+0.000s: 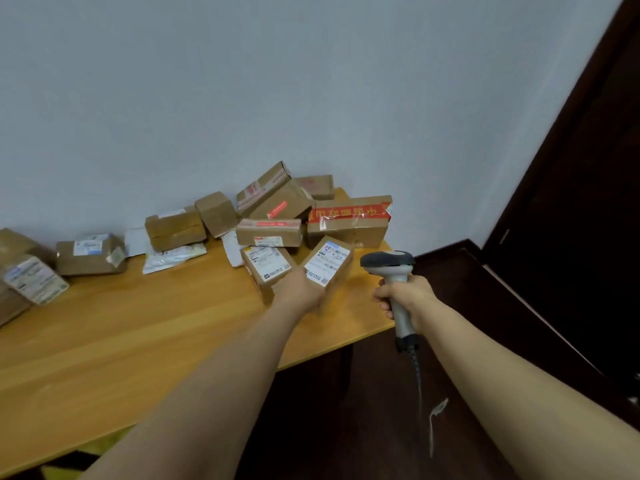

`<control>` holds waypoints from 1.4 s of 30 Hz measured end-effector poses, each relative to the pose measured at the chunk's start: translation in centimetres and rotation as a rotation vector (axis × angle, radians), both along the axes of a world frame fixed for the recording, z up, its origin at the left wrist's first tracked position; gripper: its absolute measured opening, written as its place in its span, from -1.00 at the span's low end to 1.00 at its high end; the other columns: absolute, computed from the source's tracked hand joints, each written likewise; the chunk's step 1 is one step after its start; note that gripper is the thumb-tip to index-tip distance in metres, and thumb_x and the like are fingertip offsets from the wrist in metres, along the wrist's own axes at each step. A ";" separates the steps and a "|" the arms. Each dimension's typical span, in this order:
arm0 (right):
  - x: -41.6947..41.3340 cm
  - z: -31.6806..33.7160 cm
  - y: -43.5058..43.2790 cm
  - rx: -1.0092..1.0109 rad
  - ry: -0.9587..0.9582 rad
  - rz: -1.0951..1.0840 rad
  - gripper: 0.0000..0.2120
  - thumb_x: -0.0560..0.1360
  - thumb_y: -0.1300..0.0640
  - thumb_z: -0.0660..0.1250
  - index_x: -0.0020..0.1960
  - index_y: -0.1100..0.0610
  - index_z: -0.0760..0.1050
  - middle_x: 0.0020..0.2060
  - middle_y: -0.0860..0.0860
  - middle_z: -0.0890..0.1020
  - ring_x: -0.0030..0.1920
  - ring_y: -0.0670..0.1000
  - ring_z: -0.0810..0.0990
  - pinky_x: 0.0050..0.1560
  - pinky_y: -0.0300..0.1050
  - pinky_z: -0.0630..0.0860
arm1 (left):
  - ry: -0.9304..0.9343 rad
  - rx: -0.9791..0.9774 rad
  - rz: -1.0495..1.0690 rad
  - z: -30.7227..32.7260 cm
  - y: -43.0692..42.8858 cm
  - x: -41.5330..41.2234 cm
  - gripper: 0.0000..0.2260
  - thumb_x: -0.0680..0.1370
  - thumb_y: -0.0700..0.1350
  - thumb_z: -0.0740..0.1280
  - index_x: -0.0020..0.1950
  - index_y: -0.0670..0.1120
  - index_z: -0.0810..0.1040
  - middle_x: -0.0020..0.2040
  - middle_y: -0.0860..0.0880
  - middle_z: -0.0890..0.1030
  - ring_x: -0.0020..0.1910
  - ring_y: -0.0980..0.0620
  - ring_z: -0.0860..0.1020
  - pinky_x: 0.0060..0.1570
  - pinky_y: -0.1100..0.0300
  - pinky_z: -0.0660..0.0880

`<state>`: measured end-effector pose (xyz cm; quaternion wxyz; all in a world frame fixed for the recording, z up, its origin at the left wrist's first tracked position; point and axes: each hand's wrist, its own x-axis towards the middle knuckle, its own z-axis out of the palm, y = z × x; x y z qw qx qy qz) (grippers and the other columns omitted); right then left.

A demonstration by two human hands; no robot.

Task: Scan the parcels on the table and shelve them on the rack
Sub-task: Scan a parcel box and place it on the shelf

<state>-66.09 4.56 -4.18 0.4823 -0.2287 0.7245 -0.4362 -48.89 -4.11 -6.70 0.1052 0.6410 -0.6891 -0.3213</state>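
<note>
Your left hand (300, 289) grips a small cardboard box (328, 268) by its near end. The box is tilted, with its white label facing you. Your right hand (407, 296) is wrapped round the handle of a grey scanner (388, 263), whose head sits just right of the box, cable (417, 372) hanging below. Behind them, more boxes are heaped at the far corner of the wooden table (138, 327), among them a big box with red tape (349, 221). Other parcels (90, 254) lie apart along the wall to the left.

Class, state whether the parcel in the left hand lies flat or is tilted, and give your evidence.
Tilted: the left hand grips the parcel by its lower end, its label face slanting upward.
</note>
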 end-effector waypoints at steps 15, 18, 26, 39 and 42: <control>-3.2 -4.9 -6.6 0.081 -0.109 -0.117 -0.85 0.41 0.43 0.41 -0.16 0.24 0.49 -0.42 0.12 0.61 -0.49 0.00 0.47 -0.46 -0.15 0.42 | -0.305 0.018 -0.198 -6.6 -9.9 -5.1 0.06 0.40 0.09 0.48 0.54 -0.26 -0.23 0.45 -0.28 0.19 0.45 -0.26 0.19 0.44 -0.14 0.16; -3.1 -5.2 -6.8 0.080 -0.107 -0.141 -0.85 0.41 0.42 0.42 -0.15 0.24 0.49 -0.38 0.15 0.61 -0.48 0.00 0.49 -0.45 -0.14 0.45 | -0.271 0.040 -0.215 -6.8 -10.0 -4.9 0.09 0.39 0.09 0.50 0.54 -0.25 -0.24 0.44 -0.27 0.18 0.43 -0.26 0.20 0.38 -0.12 0.25; -1.1 -4.3 -6.5 -0.081 -0.268 -0.249 -0.84 0.40 0.30 0.49 -0.06 0.27 0.55 -0.25 0.19 0.65 -0.32 0.08 0.64 -0.35 -0.11 0.61 | -0.097 0.258 -0.177 -4.1 -6.7 -3.4 0.09 0.29 0.15 0.51 0.56 -0.17 -0.12 0.46 -0.23 0.13 0.46 -0.25 0.12 0.41 -0.10 0.23; 6.0 2.2 -4.2 -0.295 -0.358 0.272 -0.63 0.38 0.24 0.50 0.17 0.21 0.54 -0.05 0.14 0.69 -0.14 0.11 0.67 -0.28 -0.06 0.59 | 0.839 0.341 0.419 3.8 3.1 7.5 -0.74 0.49 -0.12 0.37 0.10 -0.02 0.35 -0.08 0.02 0.56 -0.13 0.09 0.50 -0.20 0.13 0.43; 8.6 3.8 -3.6 -0.319 -0.431 0.423 -0.62 0.35 0.27 0.49 0.15 0.25 0.56 -0.05 0.19 0.70 -0.14 0.15 0.69 -0.20 0.01 0.62 | 0.910 0.287 0.486 5.3 6.0 11.1 -0.75 0.47 -0.23 0.39 -0.04 -0.03 0.34 -0.11 -0.02 0.64 -0.16 0.04 0.58 -0.32 0.22 0.46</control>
